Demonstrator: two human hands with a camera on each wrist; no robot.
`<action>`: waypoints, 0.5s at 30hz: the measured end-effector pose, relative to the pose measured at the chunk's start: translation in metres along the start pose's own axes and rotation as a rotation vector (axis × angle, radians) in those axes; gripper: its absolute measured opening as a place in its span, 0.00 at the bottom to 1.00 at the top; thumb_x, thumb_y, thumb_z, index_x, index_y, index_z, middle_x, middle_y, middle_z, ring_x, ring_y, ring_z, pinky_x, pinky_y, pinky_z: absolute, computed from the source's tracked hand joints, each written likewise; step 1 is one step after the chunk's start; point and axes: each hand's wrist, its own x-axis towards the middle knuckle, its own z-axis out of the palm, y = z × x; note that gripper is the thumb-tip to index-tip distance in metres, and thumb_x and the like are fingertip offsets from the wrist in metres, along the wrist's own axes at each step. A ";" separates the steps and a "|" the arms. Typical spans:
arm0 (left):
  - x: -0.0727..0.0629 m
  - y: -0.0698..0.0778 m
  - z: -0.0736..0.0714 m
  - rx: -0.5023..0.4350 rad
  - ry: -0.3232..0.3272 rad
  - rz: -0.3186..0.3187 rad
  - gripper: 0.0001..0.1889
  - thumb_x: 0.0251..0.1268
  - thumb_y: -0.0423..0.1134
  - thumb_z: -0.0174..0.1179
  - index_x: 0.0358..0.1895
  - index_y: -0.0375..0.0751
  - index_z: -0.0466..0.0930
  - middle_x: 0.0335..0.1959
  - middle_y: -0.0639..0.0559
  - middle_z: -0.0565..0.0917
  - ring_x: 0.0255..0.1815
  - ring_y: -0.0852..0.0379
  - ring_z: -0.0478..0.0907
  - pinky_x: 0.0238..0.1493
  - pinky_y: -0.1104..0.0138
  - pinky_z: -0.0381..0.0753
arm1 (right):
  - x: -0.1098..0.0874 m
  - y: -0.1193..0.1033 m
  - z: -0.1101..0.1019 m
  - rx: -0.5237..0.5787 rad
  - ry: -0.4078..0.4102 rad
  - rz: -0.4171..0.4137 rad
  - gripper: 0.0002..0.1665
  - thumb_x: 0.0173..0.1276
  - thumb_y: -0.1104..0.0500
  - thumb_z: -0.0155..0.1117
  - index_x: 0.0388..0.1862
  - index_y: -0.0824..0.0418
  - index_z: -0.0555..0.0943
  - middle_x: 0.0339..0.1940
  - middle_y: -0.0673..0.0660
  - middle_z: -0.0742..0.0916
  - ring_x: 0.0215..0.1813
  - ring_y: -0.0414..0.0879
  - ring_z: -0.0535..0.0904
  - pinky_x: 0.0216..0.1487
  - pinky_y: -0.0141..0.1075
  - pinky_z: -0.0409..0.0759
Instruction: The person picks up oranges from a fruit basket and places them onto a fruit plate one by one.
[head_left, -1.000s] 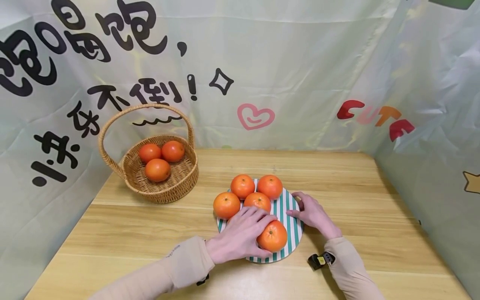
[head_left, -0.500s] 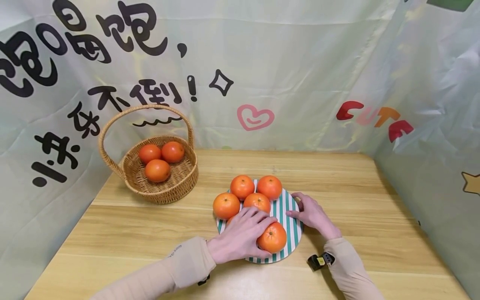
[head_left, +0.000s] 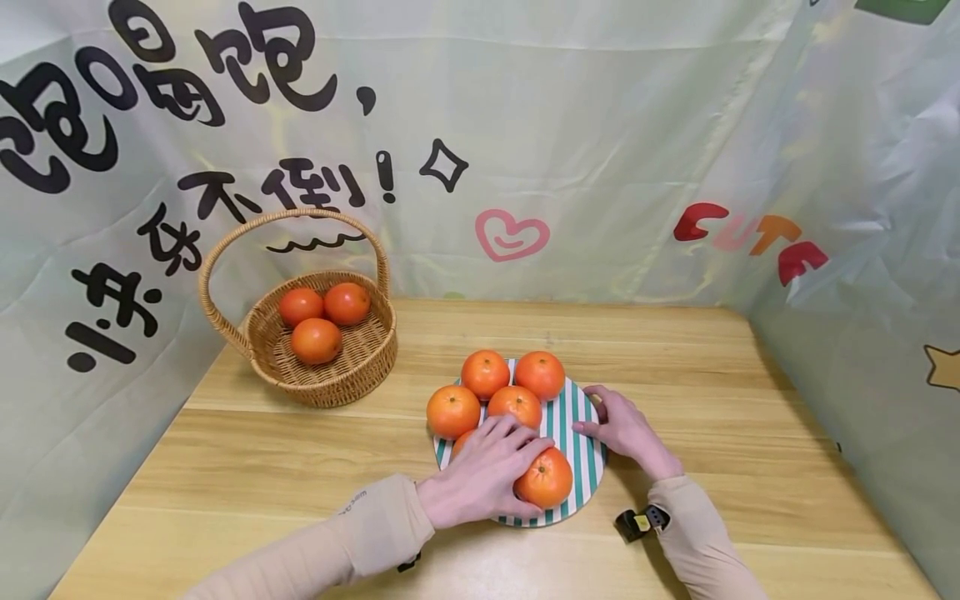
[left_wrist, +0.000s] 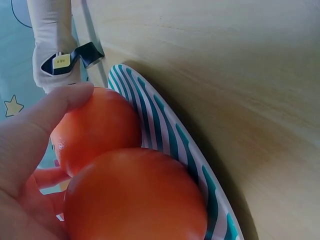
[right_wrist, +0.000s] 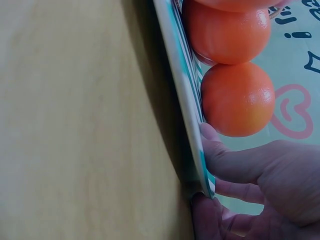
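Note:
A round plate (head_left: 582, 454) with green and white stripes bears several oranges. My left hand (head_left: 491, 475) curls its thumb and fingers round the front right orange (head_left: 544, 479), which is low over or on the plate. In the left wrist view, the thumb lies on that held orange (left_wrist: 97, 132), and a second orange (left_wrist: 137, 200) sits beneath the palm. That second one is mostly hidden in the head view. At the plate's right side, my right hand (head_left: 628, 429) pinches the rim, thumb on top and fingers underneath, as the right wrist view of the plate (right_wrist: 182, 95) shows.
A wicker basket (head_left: 345, 383) with a tall handle stands at the back left, holding three reddish-orange fruits (head_left: 316, 341). Printed cloth walls (head_left: 600, 150) enclose the wooden tabletop (head_left: 675, 350) at the back and sides. Each wrist carries a dark strap device.
The held orange and my left hand have shifted very slightly toward the front of the plate. Slightly more of the orange under the hand shows. My right hand stays at the rim.

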 end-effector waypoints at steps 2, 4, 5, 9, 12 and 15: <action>0.000 0.000 0.001 -0.004 -0.002 0.000 0.40 0.51 0.70 0.68 0.65 0.53 0.75 0.59 0.58 0.80 0.60 0.56 0.69 0.65 0.62 0.72 | 0.000 0.000 0.000 0.001 0.000 -0.001 0.38 0.63 0.55 0.74 0.69 0.66 0.71 0.37 0.58 0.80 0.37 0.48 0.73 0.37 0.36 0.70; 0.000 0.001 0.001 -0.009 -0.006 -0.003 0.40 0.50 0.70 0.68 0.66 0.53 0.74 0.59 0.58 0.80 0.60 0.56 0.68 0.65 0.62 0.71 | 0.000 0.000 0.000 0.001 0.001 -0.001 0.38 0.63 0.55 0.74 0.69 0.66 0.71 0.37 0.58 0.81 0.37 0.48 0.73 0.37 0.36 0.70; 0.000 0.001 0.001 -0.012 -0.008 -0.005 0.41 0.50 0.69 0.68 0.66 0.53 0.74 0.59 0.58 0.80 0.60 0.56 0.68 0.65 0.62 0.71 | 0.000 0.000 0.000 0.000 0.001 -0.001 0.38 0.63 0.55 0.74 0.69 0.66 0.71 0.37 0.58 0.81 0.37 0.48 0.73 0.37 0.36 0.70; 0.000 0.001 0.001 -0.018 -0.014 -0.012 0.41 0.51 0.69 0.69 0.67 0.53 0.74 0.60 0.58 0.80 0.61 0.56 0.68 0.66 0.61 0.71 | 0.000 0.000 0.000 -0.001 0.003 -0.003 0.39 0.63 0.55 0.74 0.69 0.66 0.71 0.37 0.58 0.81 0.37 0.48 0.74 0.38 0.36 0.70; 0.000 0.002 0.001 -0.018 -0.018 -0.017 0.42 0.50 0.69 0.69 0.67 0.52 0.74 0.60 0.57 0.80 0.61 0.55 0.68 0.66 0.61 0.71 | -0.001 0.000 0.000 0.005 0.006 -0.004 0.39 0.63 0.55 0.74 0.69 0.66 0.71 0.37 0.58 0.81 0.37 0.48 0.74 0.38 0.36 0.71; 0.001 0.002 0.001 -0.014 -0.016 -0.017 0.42 0.50 0.69 0.69 0.67 0.52 0.74 0.60 0.57 0.80 0.61 0.55 0.67 0.65 0.61 0.71 | -0.001 0.000 0.000 0.007 0.008 -0.003 0.39 0.63 0.55 0.74 0.69 0.66 0.71 0.36 0.58 0.81 0.36 0.48 0.73 0.37 0.36 0.70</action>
